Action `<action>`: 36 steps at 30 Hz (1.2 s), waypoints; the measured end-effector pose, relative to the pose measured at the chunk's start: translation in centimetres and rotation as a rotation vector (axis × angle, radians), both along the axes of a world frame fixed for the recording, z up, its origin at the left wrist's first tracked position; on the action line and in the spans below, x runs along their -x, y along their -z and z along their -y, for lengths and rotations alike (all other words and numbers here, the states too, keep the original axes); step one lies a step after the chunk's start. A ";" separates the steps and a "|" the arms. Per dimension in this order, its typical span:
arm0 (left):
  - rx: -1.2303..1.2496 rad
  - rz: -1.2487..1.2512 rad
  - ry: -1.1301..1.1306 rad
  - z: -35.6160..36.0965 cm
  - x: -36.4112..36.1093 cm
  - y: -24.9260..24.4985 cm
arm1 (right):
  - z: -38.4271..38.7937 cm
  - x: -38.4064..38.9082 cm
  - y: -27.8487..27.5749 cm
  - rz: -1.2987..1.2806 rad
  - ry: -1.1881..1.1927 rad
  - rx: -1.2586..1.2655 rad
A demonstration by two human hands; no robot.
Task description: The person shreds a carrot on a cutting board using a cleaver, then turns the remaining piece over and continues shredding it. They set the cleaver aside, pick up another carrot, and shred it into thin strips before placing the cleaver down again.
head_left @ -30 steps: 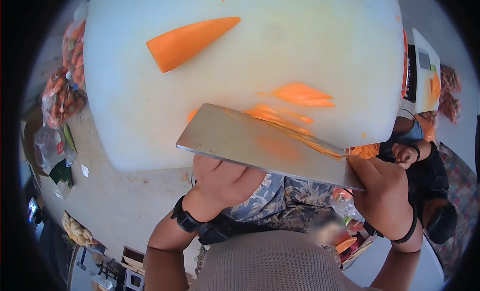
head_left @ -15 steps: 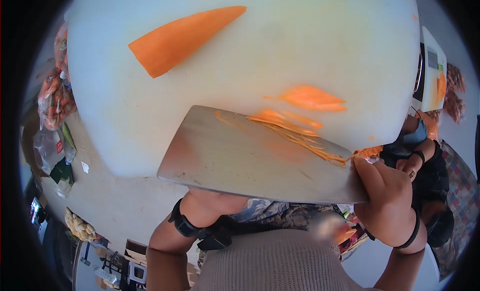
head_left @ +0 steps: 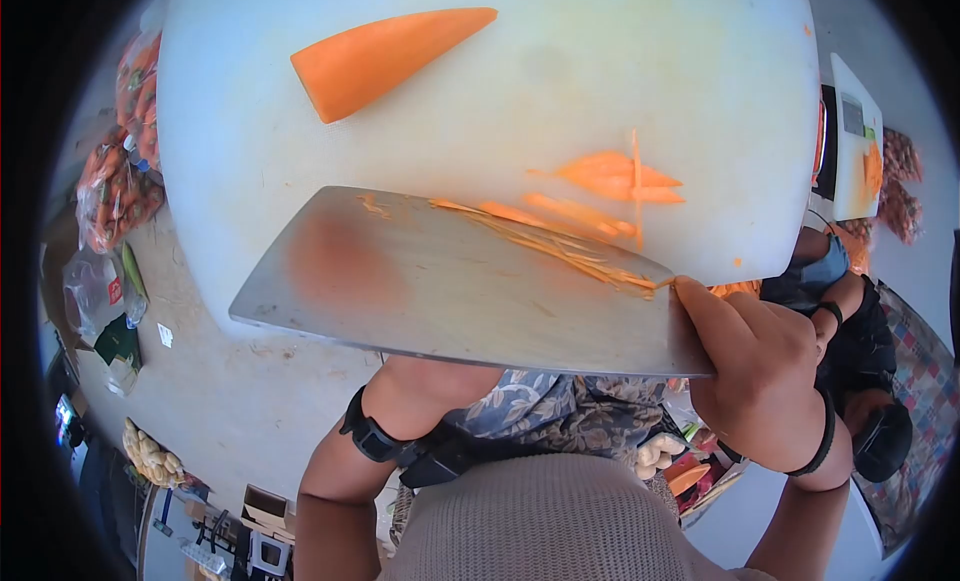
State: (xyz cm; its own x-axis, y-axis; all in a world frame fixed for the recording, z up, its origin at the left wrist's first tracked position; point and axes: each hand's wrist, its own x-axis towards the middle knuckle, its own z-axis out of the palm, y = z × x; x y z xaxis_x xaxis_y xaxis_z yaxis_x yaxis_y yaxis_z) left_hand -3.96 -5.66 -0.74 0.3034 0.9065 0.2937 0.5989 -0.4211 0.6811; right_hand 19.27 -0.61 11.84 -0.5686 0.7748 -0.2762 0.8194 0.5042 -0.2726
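My right hand point(head_left: 757, 366) is wrapped round the handle end of a wide cleaver point(head_left: 470, 306), whose blade lies flat to the camera over the board's near edge. Thin carrot strips point(head_left: 555, 246) cling along the blade's upper edge. My left wrist point(head_left: 415, 406), with a dark watch, runs up behind the blade, which hides that hand's fingers. Just beyond the cleaver, thin carrot slices point(head_left: 600, 171) lie on the white cutting board point(head_left: 700, 71), with one narrow strip across them. A large cut carrot piece point(head_left: 390, 61) rests farther off on the board.
Bags of carrots point(head_left: 115, 196) stand on the floor at left, near a bag of pale vegetables point(head_left: 150, 456). At right another person point(head_left: 865, 371) in dark clothing sits near a second white board point(head_left: 860, 151) with orange pieces on it.
The cleaver and my right hand have shifted left and slightly up. A narrow carrot strip now shows across the slices on the board. The large carrot piece lies as before.
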 end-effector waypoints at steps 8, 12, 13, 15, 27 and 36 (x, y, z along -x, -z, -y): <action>0.102 0.328 0.007 -0.6 -0.2 1.1 | 1.2 -2.1 -2.0 0.120 0.004 0.097; 0.204 0.257 -0.001 -0.2 -0.1 -0.1 | 0.9 -2.4 -1.7 0.087 0.015 0.147; 0.235 0.234 -0.001 0.0 0.0 -0.2 | 0.9 -2.2 -1.5 0.092 0.024 0.148; 0.273 0.215 0.000 0.4 0.3 -0.2 | 0.8 -1.9 -1.3 0.101 0.033 0.157; -0.240 0.034 0.001 -3.0 -1.0 -0.7 | -0.7 0.6 2.0 -0.091 0.135 0.154; -0.152 0.134 -0.045 -2.3 -1.2 -0.2 | 0.8 -0.4 -1.2 0.051 0.100 0.058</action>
